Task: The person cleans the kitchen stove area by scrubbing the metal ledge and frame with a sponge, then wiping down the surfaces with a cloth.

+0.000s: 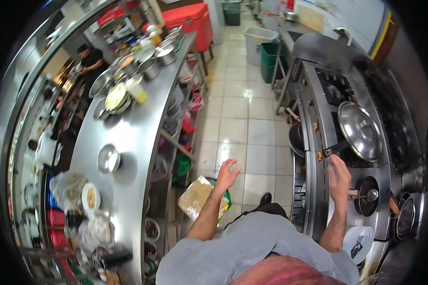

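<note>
Over the tiled aisle, my left hand (pixel 228 175) is held out with its fingers apart and nothing in it. Below and left of it lies a clear plastic package (pixel 196 197) with light brown contents. My right hand (pixel 339 176) is at the stove's front edge, fingers extended, just below the dark handle (pixel 335 149) of a covered pan. A shiny metal lid (pixel 360 130) covers that pan. To the right of my right wrist, a ladle (pixel 372 194) rests in a dark frying pan (pixel 361 205).
On the left, a steel counter (pixel 131 135) holds an empty-looking metal bowl (pixel 109 158), several pots and plastic bags. Green (pixel 271 61) and white bins stand ahead by the right counter. A red cooler (pixel 188 23) is at the back. Another person (pixel 92 61) stands beyond the left counter.
</note>
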`<state>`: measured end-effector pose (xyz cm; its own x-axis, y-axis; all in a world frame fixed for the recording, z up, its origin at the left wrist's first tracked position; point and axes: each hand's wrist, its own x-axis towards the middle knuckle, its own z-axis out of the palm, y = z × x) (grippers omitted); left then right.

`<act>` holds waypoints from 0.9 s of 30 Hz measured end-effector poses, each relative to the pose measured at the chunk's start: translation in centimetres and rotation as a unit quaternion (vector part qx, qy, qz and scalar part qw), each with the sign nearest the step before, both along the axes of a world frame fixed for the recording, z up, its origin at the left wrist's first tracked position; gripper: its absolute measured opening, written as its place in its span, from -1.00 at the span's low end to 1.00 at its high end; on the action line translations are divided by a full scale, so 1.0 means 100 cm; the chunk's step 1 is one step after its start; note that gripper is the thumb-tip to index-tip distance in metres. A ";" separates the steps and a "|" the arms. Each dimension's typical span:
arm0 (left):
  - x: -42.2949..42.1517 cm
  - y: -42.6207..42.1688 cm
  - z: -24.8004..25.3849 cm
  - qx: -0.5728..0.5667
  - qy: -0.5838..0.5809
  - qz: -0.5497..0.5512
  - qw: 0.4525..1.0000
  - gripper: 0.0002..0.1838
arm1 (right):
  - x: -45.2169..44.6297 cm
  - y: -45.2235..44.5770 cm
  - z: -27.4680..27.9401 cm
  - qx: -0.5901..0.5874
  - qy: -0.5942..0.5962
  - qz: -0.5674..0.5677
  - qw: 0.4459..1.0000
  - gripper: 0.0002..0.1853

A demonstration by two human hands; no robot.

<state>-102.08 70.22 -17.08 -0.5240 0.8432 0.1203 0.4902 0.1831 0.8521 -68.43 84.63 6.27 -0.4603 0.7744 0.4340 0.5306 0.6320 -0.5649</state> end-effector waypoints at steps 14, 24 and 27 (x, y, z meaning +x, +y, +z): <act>-0.189 0.126 -0.007 -0.103 -0.016 0.178 0.979 -0.59 | -0.240 0.288 -0.017 -0.046 0.016 0.100 0.994 -0.71; -0.235 0.026 -0.181 -0.386 -0.209 0.322 0.839 -0.63 | -0.587 0.357 0.021 -0.019 0.084 0.415 0.906 -0.72; -0.249 -0.003 -0.236 -0.437 -0.171 0.230 0.853 -0.70 | -0.707 0.354 0.036 -0.039 0.092 0.478 0.872 -0.74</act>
